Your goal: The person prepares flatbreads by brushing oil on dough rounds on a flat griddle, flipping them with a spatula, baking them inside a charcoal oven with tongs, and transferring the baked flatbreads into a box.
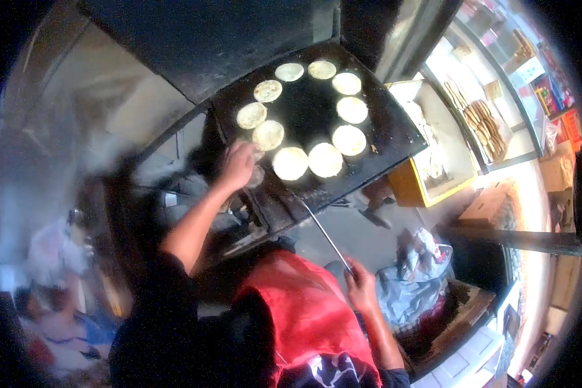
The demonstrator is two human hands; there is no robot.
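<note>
Gripping the rod by its end, likely for reach, the right hand wraps tight; the left hand curls, contents unclear, beside flatbreads ringed on the griddle, perhaps for even heat.

Flatbreads ringed on griddle, left grip near them, right grip holding rod

brightly lit display case, grey floor

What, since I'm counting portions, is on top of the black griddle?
Ten pale rounds in a ring show clearly; whatever lies directly beneath the left hand is covered.
</note>
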